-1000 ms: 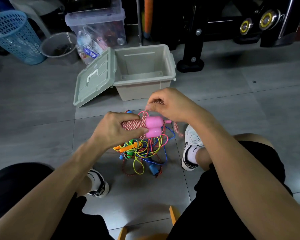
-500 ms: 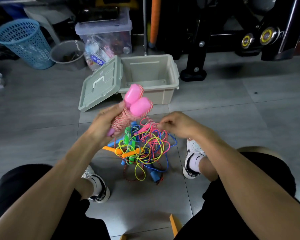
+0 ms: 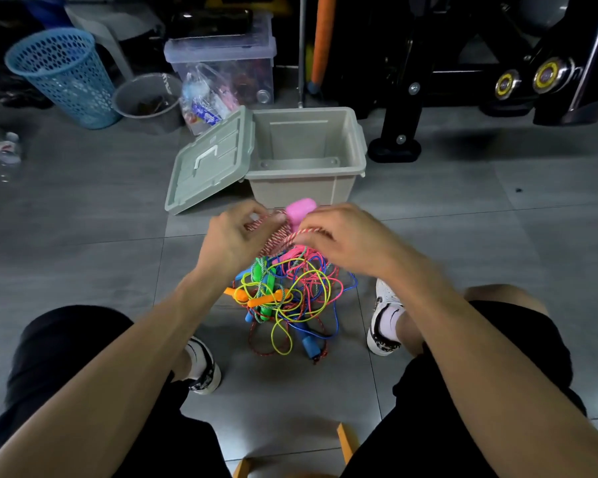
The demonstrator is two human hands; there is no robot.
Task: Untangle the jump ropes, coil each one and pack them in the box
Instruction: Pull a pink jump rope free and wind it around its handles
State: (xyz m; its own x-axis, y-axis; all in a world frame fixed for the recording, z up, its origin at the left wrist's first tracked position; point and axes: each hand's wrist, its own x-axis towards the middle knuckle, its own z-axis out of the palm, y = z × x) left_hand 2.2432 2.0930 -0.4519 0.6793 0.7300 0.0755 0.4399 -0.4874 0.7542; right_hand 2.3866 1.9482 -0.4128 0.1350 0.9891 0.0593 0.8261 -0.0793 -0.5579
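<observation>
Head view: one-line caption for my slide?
Both hands, left and right, grip the pink-handled rope above the tangle, before the open box.

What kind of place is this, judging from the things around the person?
Probably a home gym or storage corner: black exercise machine frame stands on the grey tiled floor, beside a clear plastic storage bin full of items and a blue perforated plastic basket.

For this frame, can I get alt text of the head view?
Both hands, left hand and right hand, grip a red-and-white striped jump rope with pink handles above a tangle of colored ropes on the floor. An open beige box stands behind, its lid leaning beside it.
</observation>
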